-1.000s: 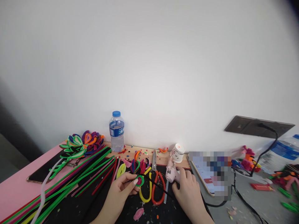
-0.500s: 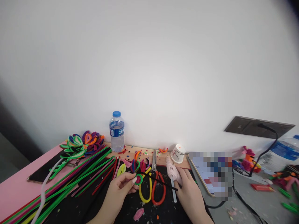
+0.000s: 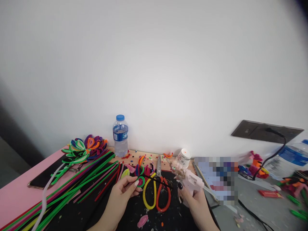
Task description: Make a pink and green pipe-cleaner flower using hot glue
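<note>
My left hand [image 3: 119,195] pinches a small green and pink pipe-cleaner coil [image 3: 141,182] between thumb and fingers. A black pipe cleaner [image 3: 160,182] stretches from the coil toward the right. Closed round its grip, my right hand [image 3: 196,203] holds a pale pink hot glue gun [image 3: 192,182], whose nozzle end points up and left and looks crusted. Between my hands lie scissors [image 3: 159,166] with a yellow and a red handle, blades pointing to the wall. A pink oval piece [image 3: 142,221] rests on the black mat [image 3: 130,218] near me.
Long coloured pipe cleaners [image 3: 79,183] spread at left beside pipe-cleaner flowers [image 3: 88,146]. A water bottle [image 3: 120,136] and a paper cup [image 3: 184,158] stand near the wall. To the right are a phone [image 3: 208,179], a black cable [image 3: 253,213] and a red packet [image 3: 269,193].
My right hand has lifted the glue gun and turned it, so its nozzle end now tips up-left over the mat. My left hand has moved the coil slightly left and up.
</note>
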